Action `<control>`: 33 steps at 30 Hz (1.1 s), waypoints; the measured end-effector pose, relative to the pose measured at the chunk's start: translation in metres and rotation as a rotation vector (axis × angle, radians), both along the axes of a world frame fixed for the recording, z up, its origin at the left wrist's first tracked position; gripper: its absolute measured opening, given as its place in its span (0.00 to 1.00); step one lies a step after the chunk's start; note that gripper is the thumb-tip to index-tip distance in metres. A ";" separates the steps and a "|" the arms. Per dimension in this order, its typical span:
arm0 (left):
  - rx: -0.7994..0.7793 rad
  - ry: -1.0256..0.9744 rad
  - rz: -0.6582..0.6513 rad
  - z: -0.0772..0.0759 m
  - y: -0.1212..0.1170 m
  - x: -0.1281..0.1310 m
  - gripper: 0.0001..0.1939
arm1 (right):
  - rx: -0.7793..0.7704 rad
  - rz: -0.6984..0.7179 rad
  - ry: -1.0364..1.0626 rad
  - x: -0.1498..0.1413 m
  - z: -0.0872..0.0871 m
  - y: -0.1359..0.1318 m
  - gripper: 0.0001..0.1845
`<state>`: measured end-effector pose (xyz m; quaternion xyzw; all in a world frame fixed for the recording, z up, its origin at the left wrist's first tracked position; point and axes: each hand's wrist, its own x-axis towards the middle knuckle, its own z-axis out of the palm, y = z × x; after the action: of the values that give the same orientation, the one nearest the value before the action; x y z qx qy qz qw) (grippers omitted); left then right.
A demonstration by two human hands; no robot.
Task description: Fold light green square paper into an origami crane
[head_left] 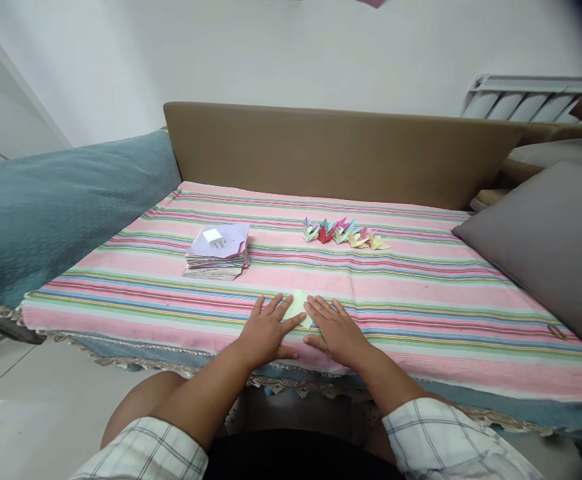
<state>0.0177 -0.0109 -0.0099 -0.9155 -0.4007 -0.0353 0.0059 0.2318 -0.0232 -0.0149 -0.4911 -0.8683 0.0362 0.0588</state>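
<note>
A pale green folded paper (297, 305) lies on the striped cloth (421, 300) near the front edge. My left hand (267, 331) lies flat on its left side, fingers spread and stretched out over it. My right hand (337, 330) lies flat on its right side, fingers also stretched out and pressing down. Most of the paper is hidden under my fingers.
A stack of coloured paper sheets (219, 252) with a small white plug-like block (213, 237) on top sits to the back left. A row of several folded paper cranes (343, 233) lies behind. A grey cushion (551, 247) is at the right, a teal cover (55, 207) at the left.
</note>
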 end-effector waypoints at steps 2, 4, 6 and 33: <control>0.007 0.000 0.000 -0.001 -0.001 -0.004 0.42 | 0.000 -0.002 0.002 0.000 0.000 0.000 0.41; 0.020 0.003 0.009 -0.002 -0.003 -0.009 0.42 | -0.004 -0.001 0.005 0.000 0.000 0.000 0.41; 0.032 0.009 0.024 -0.003 -0.006 -0.014 0.42 | -0.008 0.004 0.005 0.000 0.000 0.000 0.42; -0.088 -0.473 0.470 0.041 0.003 -0.054 0.24 | -0.037 0.022 0.003 0.002 -0.002 0.001 0.41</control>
<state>-0.0363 -0.0082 0.0311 -0.7637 -0.5924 -0.2272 -0.1187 0.2339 -0.0220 -0.0172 -0.4823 -0.8729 0.0537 0.0506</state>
